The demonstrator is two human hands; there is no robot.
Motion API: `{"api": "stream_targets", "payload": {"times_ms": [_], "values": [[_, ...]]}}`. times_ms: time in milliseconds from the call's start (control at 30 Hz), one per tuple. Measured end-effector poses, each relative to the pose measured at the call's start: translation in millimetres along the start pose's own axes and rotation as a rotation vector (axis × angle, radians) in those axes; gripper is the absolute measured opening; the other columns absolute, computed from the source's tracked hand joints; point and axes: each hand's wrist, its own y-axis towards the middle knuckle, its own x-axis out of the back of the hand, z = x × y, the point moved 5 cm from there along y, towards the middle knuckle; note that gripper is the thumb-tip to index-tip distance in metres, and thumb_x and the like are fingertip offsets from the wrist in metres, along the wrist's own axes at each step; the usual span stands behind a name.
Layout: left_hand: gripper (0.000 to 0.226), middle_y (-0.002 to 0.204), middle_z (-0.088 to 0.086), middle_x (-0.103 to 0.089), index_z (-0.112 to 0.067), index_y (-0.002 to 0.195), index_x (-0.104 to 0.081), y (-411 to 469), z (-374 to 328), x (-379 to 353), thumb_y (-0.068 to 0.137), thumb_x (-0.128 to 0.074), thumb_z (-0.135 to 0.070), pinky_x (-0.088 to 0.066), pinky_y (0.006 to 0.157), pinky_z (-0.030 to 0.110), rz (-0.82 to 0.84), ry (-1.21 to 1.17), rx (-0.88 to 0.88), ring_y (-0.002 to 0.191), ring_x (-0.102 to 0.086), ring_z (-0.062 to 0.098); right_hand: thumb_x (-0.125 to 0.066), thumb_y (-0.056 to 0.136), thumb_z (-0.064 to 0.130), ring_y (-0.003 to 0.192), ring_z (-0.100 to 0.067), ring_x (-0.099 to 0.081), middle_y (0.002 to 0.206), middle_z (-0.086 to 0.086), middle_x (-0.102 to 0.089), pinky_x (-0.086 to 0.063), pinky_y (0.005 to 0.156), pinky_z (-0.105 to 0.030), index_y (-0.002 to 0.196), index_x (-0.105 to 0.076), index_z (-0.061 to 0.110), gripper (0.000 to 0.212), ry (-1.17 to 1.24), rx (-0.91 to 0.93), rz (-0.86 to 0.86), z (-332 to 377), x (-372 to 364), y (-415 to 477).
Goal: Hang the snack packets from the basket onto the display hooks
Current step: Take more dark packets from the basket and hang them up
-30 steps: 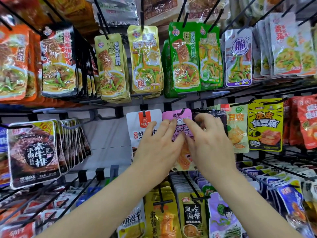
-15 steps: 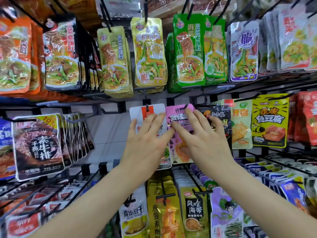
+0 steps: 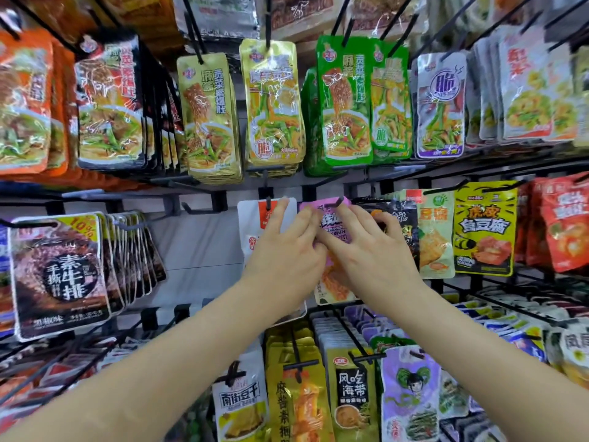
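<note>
Both hands lie on the pink packet: left hand flat, fingers straight; right hand with fingers bent at its top, grip unclear. Its hole seems over the hook above it. The basket is out of view, so what remains is unknown.

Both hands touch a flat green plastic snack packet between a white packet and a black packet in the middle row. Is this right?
Only the colour is wrong. In the head view, the left hand and right hand touch a flat pink plastic snack packet, between the white packet and the black packet in the middle row.
</note>
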Motion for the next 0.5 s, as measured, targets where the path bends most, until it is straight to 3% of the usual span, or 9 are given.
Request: {"api": "stream_targets", "payload": {"times_ms": [67, 133, 167, 233, 300, 400, 500], "values": [[0.038, 0.156, 0.025, -0.02, -0.01, 0.125, -0.057, 9.8, -0.2, -3.3, 0.1, -0.035, -0.03, 0.013, 0.111, 0.061, 0.079, 0.092, -0.062, 0.147, -0.01, 0.034, -0.077, 0.072, 0.033, 0.129, -0.032, -0.049, 0.139, -0.018, -0.051, -0.033, 0.096, -0.051, 0.127, -0.057, 0.027, 0.059, -0.016, 0.017, 0.027, -1.2, -3.8, 3.8], [0.04, 0.155, 0.024, -0.022, -0.012, 0.128, -0.055, 15.6, 3.2, -7.3, 0.101, -0.032, -0.031, 0.019, 0.108, 0.06, 0.108, 0.141, -0.094, 0.148, -0.009, 0.034, -0.078, 0.071, 0.036, 0.128, -0.031, -0.05, 0.138, -0.019, -0.052, -0.03, 0.095, -0.051, 0.127, -0.059, 0.025, 0.061, -0.036, 0.027, 0.056, -1.1, -7.3, 8.1], [0.038, 0.153, 0.023, -0.03, -0.013, 0.124, -0.059, 15.3, 5.7, -9.3, 0.1, -0.035, -0.031, 0.015, 0.109, 0.06, 0.1, 0.123, -0.098, 0.146, -0.016, 0.034, -0.078, 0.071, 0.037, 0.128, -0.031, -0.051, 0.138, -0.019, -0.053, -0.028, 0.095, -0.051, 0.128, -0.058, 0.025, 0.062, -0.047, 0.028, 0.066, -1.0, -9.0, 9.9], [0.027, 0.135, 0.021, -0.054, -0.013, 0.104, -0.069, 10.1, 11.6, -7.4, 0.092, -0.049, -0.026, -0.01, 0.115, 0.059, 0.017, 0.067, -0.106, 0.134, -0.041, 0.034, -0.078, 0.071, 0.036, 0.126, -0.032, -0.052, 0.136, -0.019, -0.054, -0.027, 0.096, -0.052, 0.128, -0.057, 0.024, 0.063, -0.05, 0.031, 0.07, 0.1, -11.2, 12.3], [0.02, 0.113, 0.016, -0.065, -0.012, 0.089, -0.07, 0.5, 15.4, -0.5, 0.086, -0.05, -0.016, -0.032, 0.108, 0.051, -0.162, -0.029, -0.099, 0.113, -0.056, 0.033, -0.077, 0.071, 0.036, 0.124, -0.033, -0.052, 0.135, -0.02, -0.053, -0.029, 0.098, -0.053, 0.129, -0.055, 0.024, 0.063, -0.049, 0.039, 0.069, 1.4, -13.2, 13.2], [0.014, 0.108, 0.012, -0.063, -0.012, 0.094, -0.066, -19.7, 18.7, 2.6, 0.085, -0.056, -0.012, -0.038, 0.098, 0.043, -0.338, -0.122, -0.016, 0.104, -0.056, 0.032, -0.075, 0.074, 0.039, 0.124, -0.036, -0.051, 0.136, -0.021, -0.052, -0.029, 0.1, -0.053, 0.132, -0.052, 0.024, 0.064, -0.044, 0.05, 0.091, 3.2, -18.2, 14.7], [0.043, 0.127, 0.015, -0.058, -0.016, 0.114, -0.063, -32.1, 20.5, -14.8, 0.074, -0.077, -0.027, -0.035, 0.105, 0.049, -0.229, -0.121, 0.075, 0.118, -0.052, 0.034, -0.074, 0.075, 0.037, 0.122, -0.039, -0.052, 0.133, -0.024, -0.053, -0.03, 0.102, -0.052, 0.132, -0.054, 0.023, 0.062, -0.033, 0.051, 0.096, 5.6, -21.3, 16.5]]}}
